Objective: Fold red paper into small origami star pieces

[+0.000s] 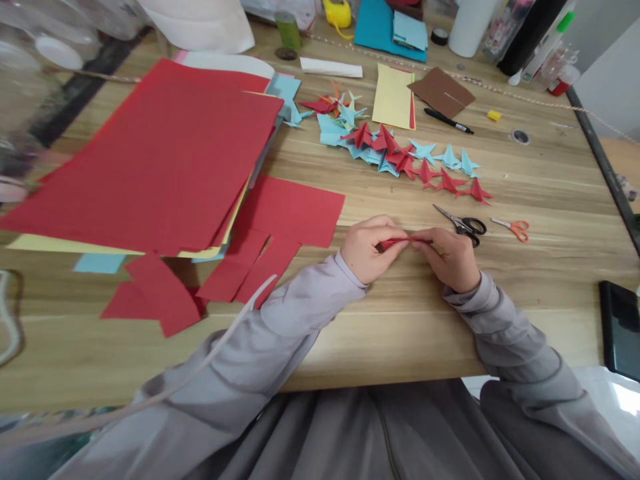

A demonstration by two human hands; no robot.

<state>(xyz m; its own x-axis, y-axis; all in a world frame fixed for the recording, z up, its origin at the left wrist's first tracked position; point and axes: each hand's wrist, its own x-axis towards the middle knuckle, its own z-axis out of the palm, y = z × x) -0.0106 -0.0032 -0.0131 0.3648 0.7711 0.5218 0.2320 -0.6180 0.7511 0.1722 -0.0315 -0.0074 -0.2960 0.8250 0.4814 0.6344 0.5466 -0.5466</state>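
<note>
Between my two hands is a small folded piece of red paper (393, 243), mostly covered by fingers. My left hand (371, 250) pinches its left part between thumb and fingers. At its right end, my right hand (447, 255) closes on the same paper, and the fingertips of both hands nearly meet. Just behind my right hand lie black-handled scissors (469, 225), with small orange-handled scissors (515, 227) to their right. Folded red paper cranes (447, 180) and light blue paper cranes (450, 157) stand in rows farther back.
A tall stack of red sheets (150, 160) covers the left side, with cut red pieces (295, 210) beside it. Yellow paper (393, 97), a brown square (441, 95) and a black pen (449, 121) lie at the back. A phone (620, 327) rests at the right edge.
</note>
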